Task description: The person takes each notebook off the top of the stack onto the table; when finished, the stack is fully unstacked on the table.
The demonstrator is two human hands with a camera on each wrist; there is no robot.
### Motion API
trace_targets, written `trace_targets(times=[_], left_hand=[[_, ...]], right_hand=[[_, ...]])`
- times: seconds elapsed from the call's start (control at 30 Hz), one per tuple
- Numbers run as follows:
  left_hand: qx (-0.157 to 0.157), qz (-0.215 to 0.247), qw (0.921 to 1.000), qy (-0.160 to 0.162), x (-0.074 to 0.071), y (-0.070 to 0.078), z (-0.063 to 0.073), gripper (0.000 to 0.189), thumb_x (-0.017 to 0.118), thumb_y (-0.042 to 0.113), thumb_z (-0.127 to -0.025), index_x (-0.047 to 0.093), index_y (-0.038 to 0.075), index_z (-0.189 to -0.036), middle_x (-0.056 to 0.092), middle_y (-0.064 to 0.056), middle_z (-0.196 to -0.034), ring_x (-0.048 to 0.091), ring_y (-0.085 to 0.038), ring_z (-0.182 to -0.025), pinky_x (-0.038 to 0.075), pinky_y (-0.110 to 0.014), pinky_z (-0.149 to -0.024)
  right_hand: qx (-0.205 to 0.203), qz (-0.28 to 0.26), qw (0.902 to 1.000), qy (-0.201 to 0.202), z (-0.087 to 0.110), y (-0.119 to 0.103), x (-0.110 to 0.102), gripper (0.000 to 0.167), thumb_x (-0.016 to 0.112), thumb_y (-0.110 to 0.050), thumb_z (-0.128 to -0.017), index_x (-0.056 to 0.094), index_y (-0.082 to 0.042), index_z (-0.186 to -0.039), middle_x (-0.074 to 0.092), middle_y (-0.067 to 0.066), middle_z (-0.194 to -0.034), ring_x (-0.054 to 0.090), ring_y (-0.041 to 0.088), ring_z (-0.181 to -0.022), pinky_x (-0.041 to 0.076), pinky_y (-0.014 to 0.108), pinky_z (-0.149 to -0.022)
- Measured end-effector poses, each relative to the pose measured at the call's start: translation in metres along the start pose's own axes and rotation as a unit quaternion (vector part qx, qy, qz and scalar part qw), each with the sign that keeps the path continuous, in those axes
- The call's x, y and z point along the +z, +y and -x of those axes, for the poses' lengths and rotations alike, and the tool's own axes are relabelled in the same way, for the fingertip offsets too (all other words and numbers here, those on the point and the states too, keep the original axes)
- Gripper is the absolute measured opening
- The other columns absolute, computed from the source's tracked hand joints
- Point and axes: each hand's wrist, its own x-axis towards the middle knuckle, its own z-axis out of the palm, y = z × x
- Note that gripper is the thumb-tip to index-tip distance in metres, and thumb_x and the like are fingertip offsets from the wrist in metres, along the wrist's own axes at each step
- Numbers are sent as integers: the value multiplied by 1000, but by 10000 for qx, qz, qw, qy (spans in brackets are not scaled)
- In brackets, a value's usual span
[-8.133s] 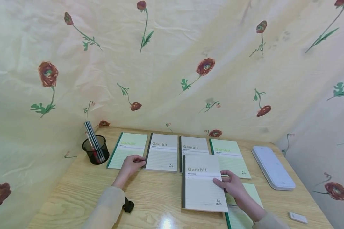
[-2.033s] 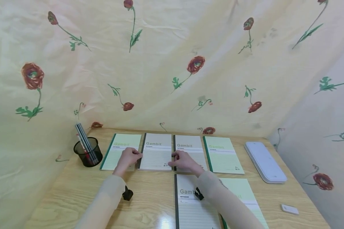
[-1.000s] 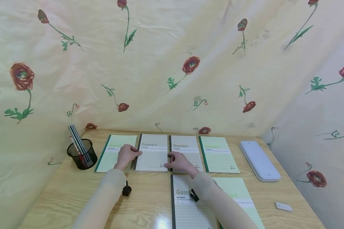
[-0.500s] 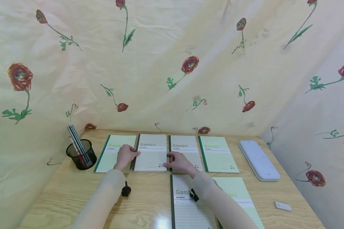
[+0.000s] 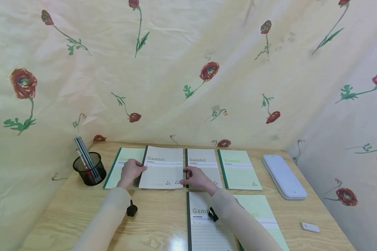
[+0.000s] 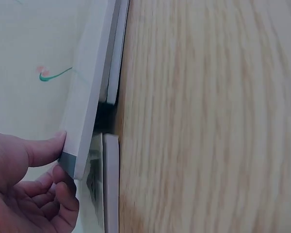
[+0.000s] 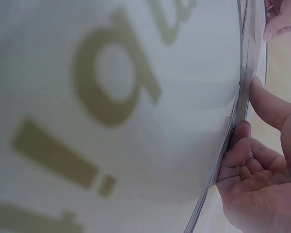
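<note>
My left hand point(image 5: 131, 172) pinches the dark spine edge of a white Gambit notebook point(image 5: 160, 172) in the back row. In the left wrist view this notebook point(image 6: 87, 87) tilts up, the thumb on its cover and fingers beneath. A second dark-spined notebook point(image 5: 179, 170) lies under it, showing only as a strip along the right side. My right hand point(image 5: 197, 177) pinches that right edge; in the right wrist view the thumb presses on the page edges and curled fingers lie below. Partly under the left hand is a green-spined notebook point(image 5: 114, 174).
Farther right lie a dark-spined notebook point(image 5: 205, 155) and a green-spined one point(image 5: 238, 170). In front, a dark-spined notebook point(image 5: 207, 233) and a green-spined one point(image 5: 264, 209) lie under my right forearm. A black pen holder point(image 5: 91, 176), a white case point(image 5: 284, 177) and an eraser point(image 5: 310, 227) stand around.
A dark-spined notebook held in my right hand was laid down in front. That hand then moved to the back row. Just now my left hand shifts the top notebook leftward, uncovering another beneath.
</note>
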Motion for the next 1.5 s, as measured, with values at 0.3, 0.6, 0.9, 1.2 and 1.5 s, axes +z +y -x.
trace_targets(times=[0.3,0.6,0.9,1.2,1.5], left_hand=[[105,-33,9999,32,-14,-13,-3,31,71,17,-92,65,-11,-102,67,-24,-99,63,-36,-89,50,-48,-80],[-30,-68,9998,-159,-29,-23,0,32,66,17,-95,61,-13,-108,64,-25,-102,61,-35,-91,50,-46,-79],[-87,298,9995,-19,-42,-28,13,33,67,18,-94,59,-10,-110,63,-28,-107,61,-35,-92,50,-45,-77],[-133,542,9984,49,-61,-33,27,35,68,18,-94,59,-11,-111,62,-29,-110,57,-36,-96,47,-46,-80],[31,805,9968,15,-85,-44,53,35,68,14,-94,57,-13,-113,65,-29,-107,61,-36,-98,49,-41,-79]], right_hand=[[122,63,9999,61,1,-1,-3,60,81,-21,-85,56,-2,-136,57,3,-88,53,18,-78,43,33,-70],[114,108,9998,100,-2,2,-3,59,81,-20,-85,57,-2,-135,56,2,-86,52,17,-77,41,31,-68],[102,55,9999,70,-2,3,-2,60,81,-20,-85,56,-2,-136,57,3,-87,52,18,-77,42,32,-68],[93,107,9999,55,-3,5,-1,60,81,-22,-85,56,-3,-136,57,2,-88,52,18,-78,42,32,-69],[144,76,9999,16,-2,1,2,61,81,-21,-85,56,-3,-137,57,3,-88,52,17,-78,42,32,-68]])
